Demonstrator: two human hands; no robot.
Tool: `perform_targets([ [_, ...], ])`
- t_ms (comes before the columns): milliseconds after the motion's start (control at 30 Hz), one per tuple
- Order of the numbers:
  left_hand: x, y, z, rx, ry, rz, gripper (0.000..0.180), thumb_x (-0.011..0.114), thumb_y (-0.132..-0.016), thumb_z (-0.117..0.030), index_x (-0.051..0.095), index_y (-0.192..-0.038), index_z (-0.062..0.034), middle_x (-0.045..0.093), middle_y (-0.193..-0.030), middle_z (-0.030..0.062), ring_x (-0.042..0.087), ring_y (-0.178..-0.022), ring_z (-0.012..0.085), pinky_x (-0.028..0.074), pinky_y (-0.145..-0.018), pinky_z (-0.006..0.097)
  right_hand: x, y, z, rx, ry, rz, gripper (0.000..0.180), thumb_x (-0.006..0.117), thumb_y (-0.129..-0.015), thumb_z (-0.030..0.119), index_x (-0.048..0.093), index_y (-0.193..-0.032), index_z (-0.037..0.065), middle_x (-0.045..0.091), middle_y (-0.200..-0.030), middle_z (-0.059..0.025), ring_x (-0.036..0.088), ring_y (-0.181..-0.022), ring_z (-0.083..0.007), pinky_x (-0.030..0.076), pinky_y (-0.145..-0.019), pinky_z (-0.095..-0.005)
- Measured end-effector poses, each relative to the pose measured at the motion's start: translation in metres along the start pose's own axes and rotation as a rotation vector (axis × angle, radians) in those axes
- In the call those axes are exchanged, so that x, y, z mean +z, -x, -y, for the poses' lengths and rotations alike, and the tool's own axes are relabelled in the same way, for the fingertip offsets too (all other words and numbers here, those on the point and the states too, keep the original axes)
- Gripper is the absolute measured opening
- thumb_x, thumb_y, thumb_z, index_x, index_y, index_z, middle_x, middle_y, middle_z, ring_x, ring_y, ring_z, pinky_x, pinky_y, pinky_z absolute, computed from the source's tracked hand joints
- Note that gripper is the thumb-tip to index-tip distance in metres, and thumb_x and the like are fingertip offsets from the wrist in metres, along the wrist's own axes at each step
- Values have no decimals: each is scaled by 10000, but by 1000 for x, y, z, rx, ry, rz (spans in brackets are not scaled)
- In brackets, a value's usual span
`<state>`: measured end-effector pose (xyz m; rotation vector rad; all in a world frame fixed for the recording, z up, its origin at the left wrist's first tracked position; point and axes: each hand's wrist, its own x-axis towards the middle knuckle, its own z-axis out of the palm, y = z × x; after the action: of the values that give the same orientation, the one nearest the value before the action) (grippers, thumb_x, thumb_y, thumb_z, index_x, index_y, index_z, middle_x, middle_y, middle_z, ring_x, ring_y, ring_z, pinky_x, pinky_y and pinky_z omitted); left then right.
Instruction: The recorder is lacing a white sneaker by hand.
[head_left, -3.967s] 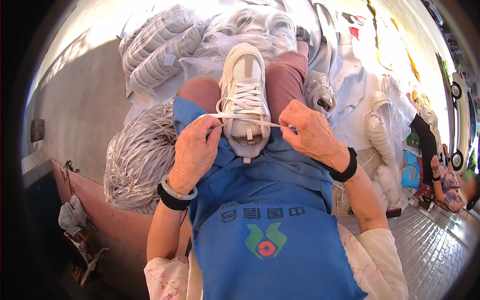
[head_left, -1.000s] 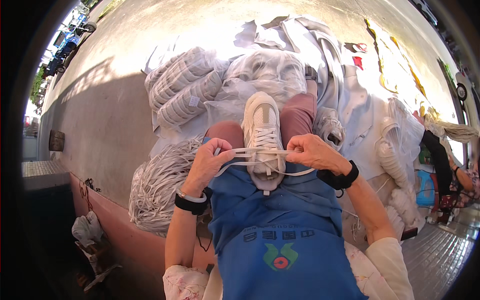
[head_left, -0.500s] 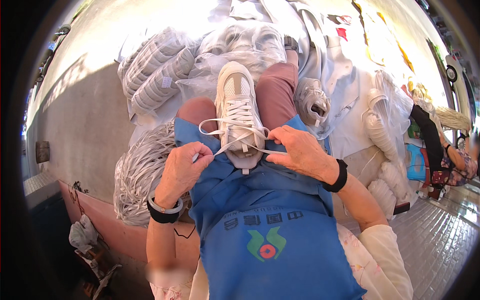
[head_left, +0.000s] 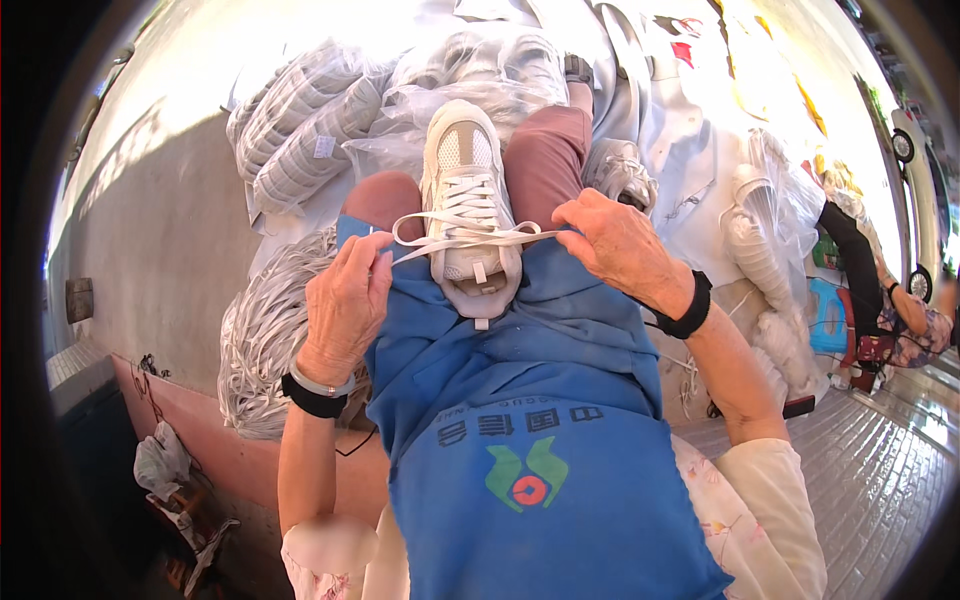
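A cream sneaker (head_left: 464,155) rests between my knees, its toe pointing away and its heel toward me. Its flat whitish shoelace (head_left: 468,232) is crossed with loops over the upper part of the tongue. My left hand (head_left: 347,290) pinches one side of the lace, left of the shoe. On the other side, my right hand (head_left: 620,248) grips the lace between thumb and fingers. Between both hands the lace runs taut across the shoe. A blue apron (head_left: 520,400) covers my lap beneath the heel.
A heap of loose laces (head_left: 268,350) lies to my left. Plastic-wrapped shoes (head_left: 310,135) are stacked ahead, and another shoe (head_left: 620,172) sits beyond my right hand. Bagged shoes (head_left: 757,225) lie farther right, near another person (head_left: 905,310) and a blue stool (head_left: 828,318).
Both hands have moved up and outward from the shoe, the right one rising more. The lace is now drawn tighter and straighter across it. The view has shifted slightly.
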<state>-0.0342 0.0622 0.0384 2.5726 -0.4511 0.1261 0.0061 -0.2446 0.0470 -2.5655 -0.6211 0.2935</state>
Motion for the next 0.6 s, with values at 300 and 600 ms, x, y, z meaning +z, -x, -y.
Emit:
perform_targets([
  [300,4,9,-33,-360,582,96,122,520,-973,-93,591,-1063,-53,657,-876,44,579,-640,72,480,-571,216,21,-1,35,-9,-222,-75,217,654,-836,158,607,-1018,49,594,-826,-111,608,-696,-326,480,-609,-412],
  [600,26,1,-19,-198,273,-30,101,620,-861,-22,637,-959,-6,601,-779,87,576,-594,170,462,-561,293,10,-28,14,-74,-210,-189,125,612,-870,109,620,-963,25,595,-787,-80,558,-636,-198,445,-582,-323],
])
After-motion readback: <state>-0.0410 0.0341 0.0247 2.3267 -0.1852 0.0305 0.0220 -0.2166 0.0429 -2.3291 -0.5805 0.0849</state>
